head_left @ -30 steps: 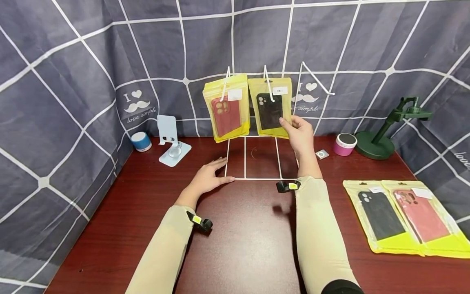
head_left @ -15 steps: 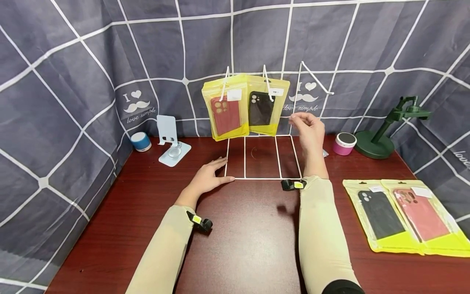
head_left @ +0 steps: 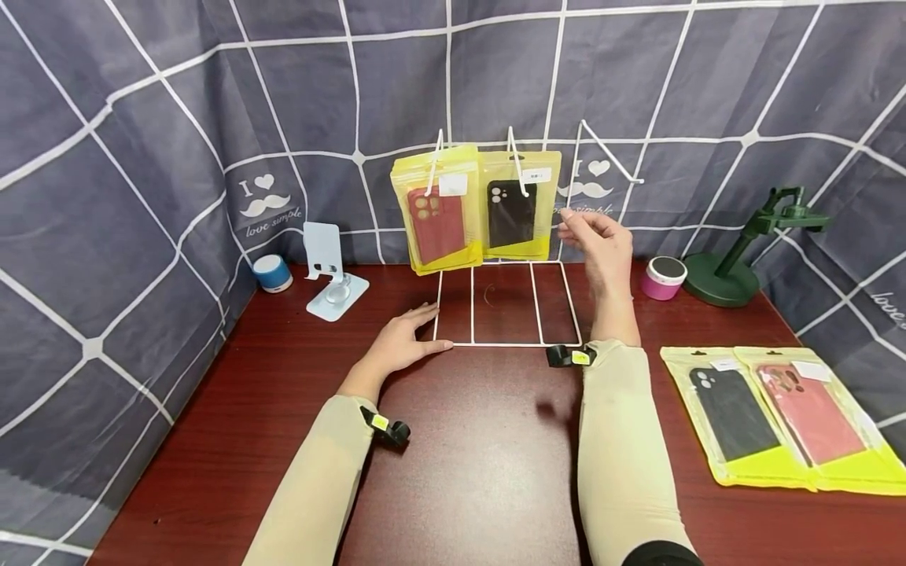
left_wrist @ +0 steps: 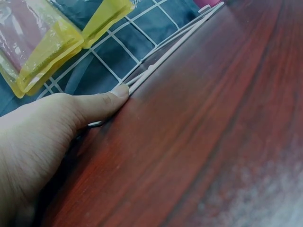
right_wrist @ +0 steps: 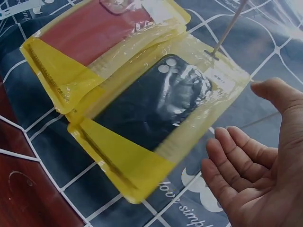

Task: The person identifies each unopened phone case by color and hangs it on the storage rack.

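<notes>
A white wire rack [head_left: 535, 306] stands at the back of the table. From its left hook hangs a yellow pouch with a red phone case [head_left: 440, 224], apparently with more pouches behind it. The middle hook carries a yellow pouch with a black phone case [head_left: 511, 214]. My right hand [head_left: 602, 251] is just right of that pouch, apart from it, thumb and fingers separated and holding nothing; the right wrist view shows the gap beside the black phone case [right_wrist: 151, 101]. My left hand [head_left: 396, 342] rests at the rack's front left corner, its thumb touching the base wire [left_wrist: 156, 66].
Two more pouches, with a black case [head_left: 736, 414] and a red case [head_left: 814, 417], lie on the table at right. A blue speaker [head_left: 272, 273] and pale phone stand [head_left: 334, 275] are at back left. A pink speaker [head_left: 664, 278] and green stand [head_left: 729, 275] are at back right.
My right hand has let go of the hanging black-case pouch and moved a little right. The pouch swung left, then partly back. My left hand has stayed in place.
</notes>
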The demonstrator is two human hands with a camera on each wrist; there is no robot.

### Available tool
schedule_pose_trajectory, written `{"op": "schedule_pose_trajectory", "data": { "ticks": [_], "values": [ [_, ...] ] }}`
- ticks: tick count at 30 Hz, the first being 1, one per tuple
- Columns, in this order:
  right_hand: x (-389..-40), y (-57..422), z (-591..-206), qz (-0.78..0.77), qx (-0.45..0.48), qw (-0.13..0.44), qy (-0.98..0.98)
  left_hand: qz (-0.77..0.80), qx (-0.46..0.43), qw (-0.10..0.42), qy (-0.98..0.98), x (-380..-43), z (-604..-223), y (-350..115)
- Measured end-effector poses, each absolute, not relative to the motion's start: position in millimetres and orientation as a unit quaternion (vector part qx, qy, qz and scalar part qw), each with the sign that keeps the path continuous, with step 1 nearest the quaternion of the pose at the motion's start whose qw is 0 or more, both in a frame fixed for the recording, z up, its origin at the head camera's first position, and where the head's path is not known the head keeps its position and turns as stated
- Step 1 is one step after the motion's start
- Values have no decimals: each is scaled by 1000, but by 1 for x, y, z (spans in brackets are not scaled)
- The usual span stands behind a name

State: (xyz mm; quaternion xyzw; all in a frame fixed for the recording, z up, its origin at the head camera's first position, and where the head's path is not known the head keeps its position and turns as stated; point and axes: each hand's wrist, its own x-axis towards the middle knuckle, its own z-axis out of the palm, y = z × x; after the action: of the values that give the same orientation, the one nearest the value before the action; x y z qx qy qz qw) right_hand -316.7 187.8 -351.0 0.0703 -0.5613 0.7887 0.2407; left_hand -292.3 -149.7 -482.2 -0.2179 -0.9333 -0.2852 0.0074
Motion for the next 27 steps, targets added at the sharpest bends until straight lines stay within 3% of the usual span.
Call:
{"op": "schedule_pose_trajectory", "data": {
  "ticks": [16,20,27],
  "values": [
    [-272,203,-330,638,127,188,-736,-288,-211,15,-934,-292,-484,-155],
    [-254,238,-333,498,141,157,-841,-288,-213,18,-933,-292,-484,-155],
    [-213,340,-360,360,138,79,-919,-280,-222,13,-934,-294,-483,-153]
  ]
}}
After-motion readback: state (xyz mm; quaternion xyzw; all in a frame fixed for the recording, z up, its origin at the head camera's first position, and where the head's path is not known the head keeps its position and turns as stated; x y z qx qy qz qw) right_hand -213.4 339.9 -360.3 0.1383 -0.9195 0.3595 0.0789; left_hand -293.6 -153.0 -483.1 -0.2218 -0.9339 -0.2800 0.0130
